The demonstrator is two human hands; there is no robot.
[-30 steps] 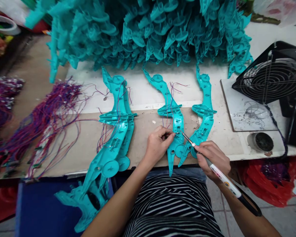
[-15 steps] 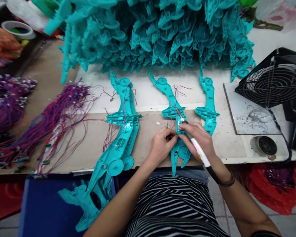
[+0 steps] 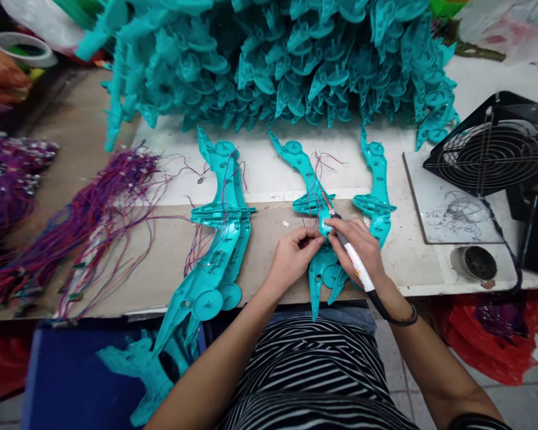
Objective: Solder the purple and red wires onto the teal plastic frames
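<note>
My left hand [image 3: 292, 255] pinches something small at the middle of a long teal plastic part [image 3: 301, 160] that lies on the bench with thin red and blue wires on it. My right hand [image 3: 359, 246] is closed round a white soldering iron [image 3: 354, 260]. Its metal tip points up and away over the same teal part, and its black cord loops round my wrist. My two hands meet fingertip to fingertip over that part. A second teal part [image 3: 375, 179] lies just right of my right hand.
A big heap of teal parts [image 3: 278, 60] fills the back of the bench. A stack of wired teal parts [image 3: 219, 239] lies to the left, with bundles of red and purple wires [image 3: 94, 221] beyond. A black fan [image 3: 497, 149] and a small round pot [image 3: 475, 263] sit at right.
A second ago my right hand held the iron low at the right, tip touching the part. It has since moved up beside my left hand, and the tip now points away.
</note>
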